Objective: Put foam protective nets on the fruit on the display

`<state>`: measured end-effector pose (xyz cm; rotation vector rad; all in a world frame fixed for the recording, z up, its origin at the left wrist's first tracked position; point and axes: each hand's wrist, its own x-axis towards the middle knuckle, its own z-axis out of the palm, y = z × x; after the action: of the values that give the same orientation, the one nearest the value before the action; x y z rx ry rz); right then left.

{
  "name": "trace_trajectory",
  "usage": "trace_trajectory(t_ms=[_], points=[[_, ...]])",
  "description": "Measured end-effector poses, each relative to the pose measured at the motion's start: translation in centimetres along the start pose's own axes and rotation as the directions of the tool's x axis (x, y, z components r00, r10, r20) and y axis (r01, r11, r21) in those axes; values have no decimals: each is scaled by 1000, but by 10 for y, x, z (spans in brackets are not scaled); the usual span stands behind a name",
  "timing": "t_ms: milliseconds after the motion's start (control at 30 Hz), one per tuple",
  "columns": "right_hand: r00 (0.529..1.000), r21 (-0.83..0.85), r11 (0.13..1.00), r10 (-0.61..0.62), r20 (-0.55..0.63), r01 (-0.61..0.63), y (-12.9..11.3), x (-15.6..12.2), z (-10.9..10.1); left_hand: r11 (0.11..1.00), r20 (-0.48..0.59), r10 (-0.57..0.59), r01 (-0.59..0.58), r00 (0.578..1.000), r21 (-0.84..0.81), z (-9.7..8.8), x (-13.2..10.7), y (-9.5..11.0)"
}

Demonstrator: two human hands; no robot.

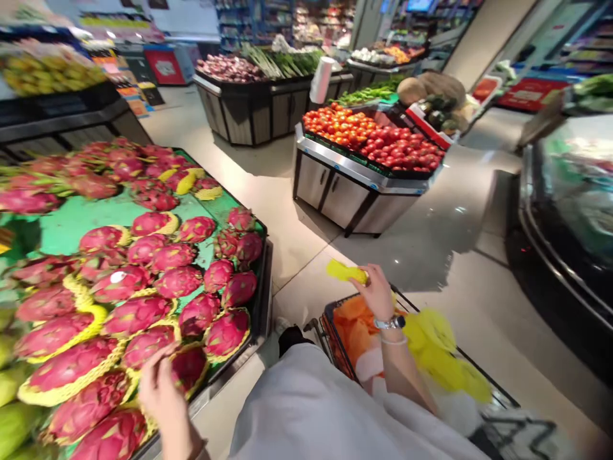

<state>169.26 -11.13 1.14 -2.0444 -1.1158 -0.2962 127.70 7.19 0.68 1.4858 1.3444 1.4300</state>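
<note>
My left hand (163, 391) is low over the near edge of the fruit display, its fingers bent and slightly apart. It touches or hovers just beside a dark red dragon fruit (189, 369) in a yellow foam net; contact is hard to judge. My right hand (376, 295), with a watch on the wrist, pinches a crumpled yellow foam net (341, 271) above the shopping cart (341, 348). Inside the cart are orange bags (353, 327) and more yellow netting (433, 342). Many dragon fruits (138, 314) lie in rows on the green mat (71, 220), some in yellow nets.
Across the aisle stands a tomato stand (330, 185) piled with tomatoes (373, 137). Behind it is another vegetable stand (239, 115). A curved refrigerated case (531, 223) runs along the right. Green fruit (16, 425) sits at the lower left. Tiled floor (297, 255) lies between the stands.
</note>
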Motion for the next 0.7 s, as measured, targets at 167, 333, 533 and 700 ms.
trace_trajectory(t_ms=[167, 333, 533, 700], points=[[883, 575, 713, -469, -37, 402, -119, 41, 67, 602, 468, -291, 540, 834, -588, 79, -27, 45], [582, 760, 393, -813, 24, 517, -203, 36, 115, 340, 214, -545, 448, 811, -827, 86, -32, 62], [172, 811, 171, -981, 88, 560, -244, 19, 133, 211, 118, -571, 284, 812, -935, 49, -17, 65], [4, 860, 49, -999, 54, 508, -271, 0, 141, 340, -6, -622, 264, 783, -902, 44, -21, 43]])
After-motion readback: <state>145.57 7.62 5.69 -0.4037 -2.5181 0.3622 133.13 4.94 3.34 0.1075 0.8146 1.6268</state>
